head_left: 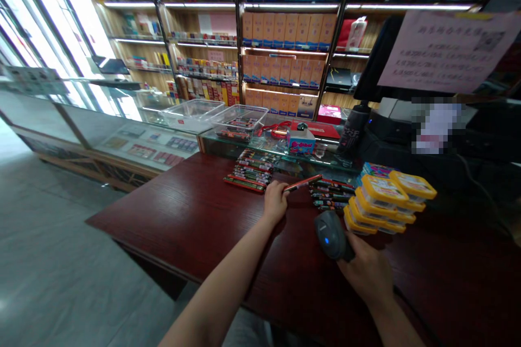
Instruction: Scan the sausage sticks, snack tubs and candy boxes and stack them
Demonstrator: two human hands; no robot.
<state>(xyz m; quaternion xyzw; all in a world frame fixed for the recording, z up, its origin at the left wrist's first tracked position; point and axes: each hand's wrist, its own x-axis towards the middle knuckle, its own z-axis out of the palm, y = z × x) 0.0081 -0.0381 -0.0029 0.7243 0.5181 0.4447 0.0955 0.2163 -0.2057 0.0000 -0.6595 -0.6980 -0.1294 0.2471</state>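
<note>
My left hand (pixel 275 200) is closed round one end of a thin red stick-shaped packet (pixel 303 182), held just above the dark red counter (pixel 195 217). To its left lies a pile of similar thin packets (pixel 250 171), and a second pile (pixel 330 194) lies to its right. My right hand (pixel 368 271) grips a grey handheld barcode scanner (pixel 331 235) with a small blue light, its head pointing toward the held packet.
Stacked yellow-lidded tubs (pixel 385 203) stand right of the scanner. Behind are a glass case with clear plastic trays (pixel 238 119), a pink box (pixel 300 141), a dark bottle (pixel 353 130), a till screen with a paper notice (pixel 445 51), and shelves of cartons (pixel 285 30).
</note>
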